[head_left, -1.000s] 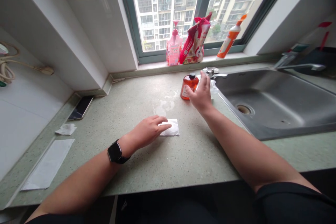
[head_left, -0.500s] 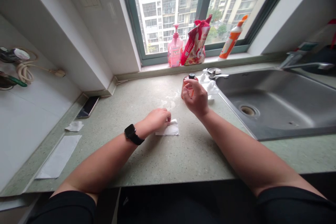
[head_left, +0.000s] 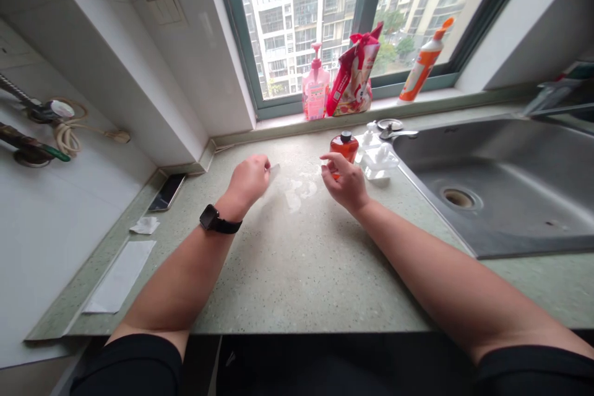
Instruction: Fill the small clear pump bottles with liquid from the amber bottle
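Over the middle of the counter, my left hand [head_left: 251,179], with a black watch on its wrist, is closed. A small pale edge of a paper tissue [head_left: 275,171] sticks out from its fingertips; the rest is hidden behind the hand. My right hand [head_left: 346,182] is raised with its fingers loosely bent and apart, and I see nothing held in it. Just behind it stands a red-orange bottle [head_left: 344,146] with a black cap, partly covered by the hand. Whitish wet smears [head_left: 299,190] mark the counter between my hands.
Clear plastic containers [head_left: 380,162] stand beside the steel sink [head_left: 520,154] on the right. A phone [head_left: 167,192], a crumpled tissue [head_left: 145,225] and a white sheet [head_left: 120,277] lie at left. The sill holds a pink pump bottle [head_left: 316,90], a red bag [head_left: 355,77] and an orange-white bottle [head_left: 423,68].
My left hand has lifted the white tissue off the counter and moved up and left with it. My right hand's fingers have spread somewhat beside the red-orange bottle. The view has shifted slightly.
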A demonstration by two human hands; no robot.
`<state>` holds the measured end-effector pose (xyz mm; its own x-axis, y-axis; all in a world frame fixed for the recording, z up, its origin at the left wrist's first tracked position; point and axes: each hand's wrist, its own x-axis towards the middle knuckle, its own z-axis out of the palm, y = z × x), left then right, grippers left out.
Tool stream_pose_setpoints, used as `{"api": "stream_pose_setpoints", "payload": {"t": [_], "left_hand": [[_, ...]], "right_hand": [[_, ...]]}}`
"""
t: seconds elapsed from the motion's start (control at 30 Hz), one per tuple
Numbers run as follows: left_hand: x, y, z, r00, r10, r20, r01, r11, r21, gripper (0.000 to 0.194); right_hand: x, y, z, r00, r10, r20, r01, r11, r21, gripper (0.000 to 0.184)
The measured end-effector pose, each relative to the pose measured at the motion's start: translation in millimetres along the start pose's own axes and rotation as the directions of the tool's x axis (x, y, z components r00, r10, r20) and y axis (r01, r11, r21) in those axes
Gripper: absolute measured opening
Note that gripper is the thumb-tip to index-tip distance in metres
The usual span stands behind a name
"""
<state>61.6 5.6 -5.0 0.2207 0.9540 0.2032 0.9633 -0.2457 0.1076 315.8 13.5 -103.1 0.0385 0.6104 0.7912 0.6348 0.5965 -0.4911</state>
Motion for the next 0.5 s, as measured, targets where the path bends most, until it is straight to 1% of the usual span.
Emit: {"api": "stream_pose_setpoints", "payload": {"t": [0.03, 0.07, 0.1, 0.2, 0.3, 0.4, 0.5], "left_hand": [[4.1, -0.8, 3.9, 0.998, -0.030, -0.063, 0.033, 0.999, 0.041, 0.019], [8.3, -0.3, 9.8, 0.994, -0.041, -0.099, 0.048, 0.996, 0.072, 0.021], [12.7, 1.5, 17.5, 0.994, -0.031, -0.105, 0.041, 0.995, 0.091, 0.024], [27.3, 12.5, 46.2, 0.999, 0.014, 0.036, -0.017, 0.997, 0.075, 0.030], [44.2, 25.9, 72.3, 0.996, 0.033, 0.085, -0.037, 0.998, 0.041, 0.028], [60.2, 37.6, 87.8, 0.993, 0.057, 0.104, -0.056, 0.998, -0.013, 0.028], [70.0, 48.1, 95.2, 0.986, 0.120, 0.116, -0.108, 0.989, -0.103, 0.027]], "right_hand": [[-0.4, -0.5, 0.2, 1.000, -0.006, 0.009, 0.006, 1.000, -0.002, 0.018], [-0.9, -1.1, 0.4, 1.000, -0.014, 0.019, 0.014, 1.000, -0.003, 0.018], [-1.4, -1.6, 0.7, 0.999, -0.021, 0.031, 0.021, 1.000, -0.003, 0.018], [-2.7, -2.1, 1.5, 0.998, -0.028, 0.062, 0.029, 1.000, -0.010, 0.019], [-2.9, -0.9, 0.9, 0.996, -0.005, 0.087, 0.008, 0.999, -0.035, 0.020], [-2.3, 0.9, -0.6, 0.993, 0.017, 0.115, -0.011, 0.998, -0.056, 0.020], [-1.7, 3.0, -0.7, 0.992, 0.014, 0.125, -0.007, 0.998, -0.060, 0.020]]}}
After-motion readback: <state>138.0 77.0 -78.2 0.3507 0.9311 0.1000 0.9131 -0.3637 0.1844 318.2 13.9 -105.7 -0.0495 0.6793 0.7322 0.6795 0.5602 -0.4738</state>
